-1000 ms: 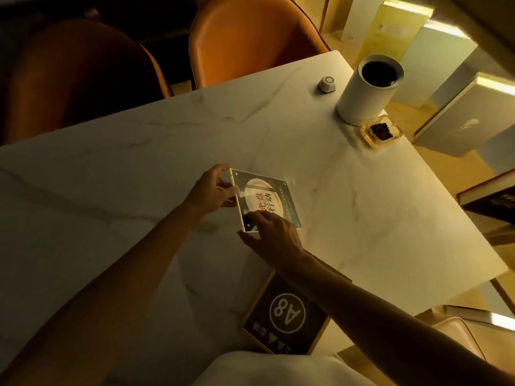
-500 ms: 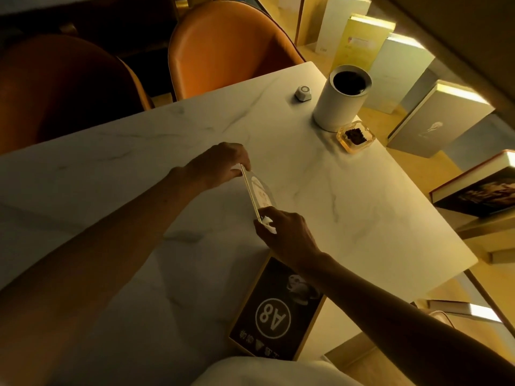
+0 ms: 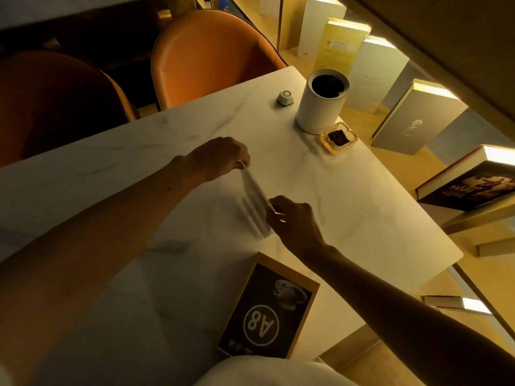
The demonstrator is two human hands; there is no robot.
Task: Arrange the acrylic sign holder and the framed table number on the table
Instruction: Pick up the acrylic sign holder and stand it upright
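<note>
The acrylic sign holder point(image 3: 255, 195) stands almost upright on its edge in the middle of the white marble table point(image 3: 376, 207), seen nearly edge-on. My left hand point(image 3: 220, 157) pinches its far top corner. My right hand point(image 3: 292, 218) grips its near corner. The framed table number point(image 3: 269, 310), a wooden frame with a black card marked "A8", lies flat near the table's front edge, just below my right forearm. Neither hand touches it.
A white cylindrical container point(image 3: 322, 100), a small white call button point(image 3: 285, 97) and an amber glass ashtray point(image 3: 337, 137) sit at the far right corner. Two orange chairs point(image 3: 206, 54) stand behind the table. Books point(image 3: 471, 185) line shelves to the right.
The sign holder lay nearly flat with its printed face up; both hands have tipped it up onto its edge. The view has drifted, so the table items appear lower and further left.
</note>
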